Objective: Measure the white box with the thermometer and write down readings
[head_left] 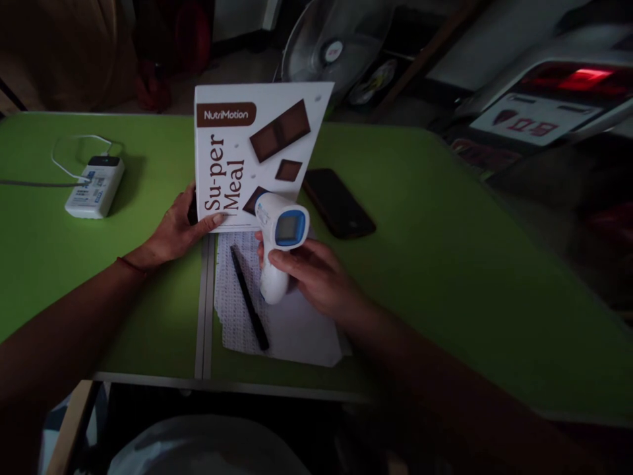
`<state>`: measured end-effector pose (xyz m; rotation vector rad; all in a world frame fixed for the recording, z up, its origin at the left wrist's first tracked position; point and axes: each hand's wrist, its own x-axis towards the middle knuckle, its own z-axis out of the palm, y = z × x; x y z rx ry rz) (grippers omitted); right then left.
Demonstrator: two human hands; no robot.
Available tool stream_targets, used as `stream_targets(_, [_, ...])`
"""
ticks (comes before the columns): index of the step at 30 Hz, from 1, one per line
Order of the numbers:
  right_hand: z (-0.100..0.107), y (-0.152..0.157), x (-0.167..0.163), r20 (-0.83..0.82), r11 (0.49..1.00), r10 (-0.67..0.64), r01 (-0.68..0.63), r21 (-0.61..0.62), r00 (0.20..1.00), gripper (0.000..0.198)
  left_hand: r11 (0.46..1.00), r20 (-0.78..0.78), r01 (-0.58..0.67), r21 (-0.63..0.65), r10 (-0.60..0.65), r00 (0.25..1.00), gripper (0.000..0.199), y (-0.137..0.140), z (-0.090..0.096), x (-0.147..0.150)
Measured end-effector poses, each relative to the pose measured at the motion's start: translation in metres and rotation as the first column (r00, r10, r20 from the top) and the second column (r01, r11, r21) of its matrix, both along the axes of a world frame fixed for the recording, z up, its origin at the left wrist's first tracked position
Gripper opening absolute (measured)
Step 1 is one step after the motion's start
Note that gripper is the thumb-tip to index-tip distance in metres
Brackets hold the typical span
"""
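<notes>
My left hand (178, 227) grips the lower left corner of a white box (277, 125) printed "NutriMotion Su-per Meal", its thumb on the front face. The box is held upright, its front turned toward me. In my right hand (321, 274) is a white infrared thermometer (277, 274) with a blue-framed screen, fingers wrapped round its handle. The thermometer overlaps the box's lower right part in view; whether they touch I cannot tell. Below them lie sheets of paper (306, 333) covered partly with writing, and a black pen (248, 300) rests across them.
A dark smartphone (341, 203) lies right of the box on the green table (445, 264). At the left a white power adapter (96, 188) has cables attached. Behind the table stand a fan (321, 53) and, at right, a white machine with a red light (578, 79).
</notes>
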<state>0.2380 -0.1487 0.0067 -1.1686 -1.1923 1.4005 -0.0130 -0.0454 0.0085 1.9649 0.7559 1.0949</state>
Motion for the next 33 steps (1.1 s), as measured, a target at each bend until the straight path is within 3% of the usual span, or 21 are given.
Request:
stream_targets(12, [0.007,-0.002,-0.006,0.012,0.999,-0.041,0.042,-0.027,0.999,0.041,1.000,-0.008,-0.027,0.002,0.027,1.000,0.063,0.001,-0.003,-0.003])
stream_targets(19, [0.006,-0.002,-0.007,0.088,0.996,-0.037,0.029,0.085,0.995,0.036,0.999,0.009,-0.029,-0.032,0.029,1.000,0.067,0.003,-0.004,-0.003])
stream_targets(24, [0.016,0.001,0.005,0.209,0.991,-0.007,-0.020,0.129,0.978,0.035,0.999,0.008,-0.021,-0.037,0.022,1.000,0.067,0.001,0.001,-0.004])
stream_targets(27, [0.024,0.005,0.026,0.380,0.988,0.046,-0.098,0.119,0.924,0.037,0.999,-0.009,-0.028,-0.046,0.027,1.000,0.072,0.000,0.002,-0.004])
stream_targets(30, [0.023,0.010,0.053,0.564,0.979,0.099,-0.180,0.090,0.820,0.041,0.997,-0.010,-0.051,-0.058,0.050,0.999,0.080,0.000,0.000,-0.004])
stream_targets(33, [0.011,0.014,0.076,0.712,0.957,0.033,-0.228,0.180,0.701,0.044,0.995,-0.011,-0.081,-0.064,0.080,0.997,0.090,0.004,-0.007,-0.007])
